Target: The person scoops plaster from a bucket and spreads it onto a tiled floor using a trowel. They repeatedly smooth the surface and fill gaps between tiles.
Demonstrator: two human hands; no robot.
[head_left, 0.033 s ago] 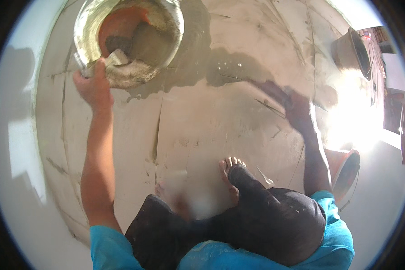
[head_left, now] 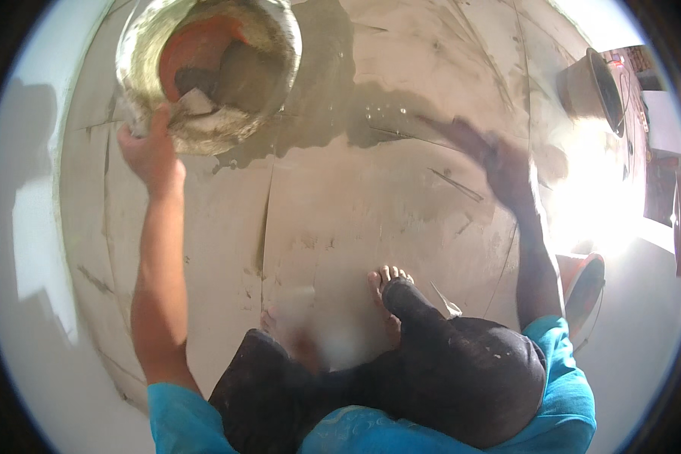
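Observation:
I squat on a wet grey cement floor (head_left: 340, 212). My left hand (head_left: 150, 151) reaches far forward and grips the near rim of a round metal basin (head_left: 280, 83) at the top left. The basin holds grey mortar, an orange scoop-like bowl (head_left: 193, 49) and a pale grey lump (head_left: 197, 102). My right hand (head_left: 499, 166) is stretched out to the right, low over the floor, dark and blurred. A dark streak runs from it to the upper left, and I cannot tell whether it holds anything. My bare foot (head_left: 387, 281) rests on the floor below.
A dark wet patch (head_left: 333, 113) spreads from the basin across the floor. A dark round pan (head_left: 592, 89) stands at the upper right in bright sun. An orange bucket (head_left: 586, 284) sits by my right elbow. Cracks and seams cross the floor.

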